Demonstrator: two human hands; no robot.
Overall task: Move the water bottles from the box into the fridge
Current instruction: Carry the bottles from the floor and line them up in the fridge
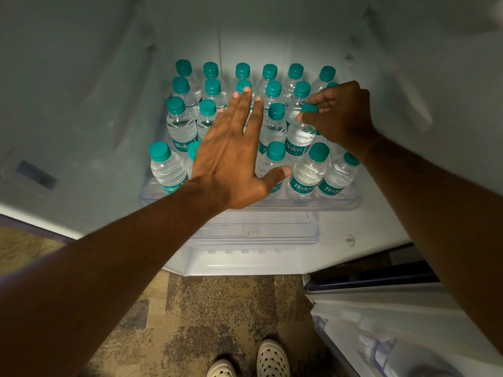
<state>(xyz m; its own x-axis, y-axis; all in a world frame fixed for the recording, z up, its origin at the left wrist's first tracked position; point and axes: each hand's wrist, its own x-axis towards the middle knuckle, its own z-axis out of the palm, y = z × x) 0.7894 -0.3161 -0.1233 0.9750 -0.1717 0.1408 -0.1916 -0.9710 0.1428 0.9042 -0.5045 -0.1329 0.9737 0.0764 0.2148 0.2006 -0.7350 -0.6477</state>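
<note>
the person is standing at the open fridge, and by my reading they are seating one more bisleri water bottle [300,131] among the rows already standing on the clear fridge shelf [351,204]. the right hand [341,115] is pinching that bottle's teal cap between thumb and fingertips, so its grip is narrow and holding the bottle by the top; the bottle is sitting upright in the third row from the back, touching its neighbours. the left hand [231,156] is spreading flat and wide over the middle bottles, holding nothing, seemingly steadying them. the next move is probably calling for letting the cap go without tipping the packed row, then going back for another bottle; the box is not showing here. the shelf is looking nearly full. below, mottled brown carpet [217,308] is running under two spotted white shoes [272,359], and the fridge door [408,327] is hanging open at the right.
</note>
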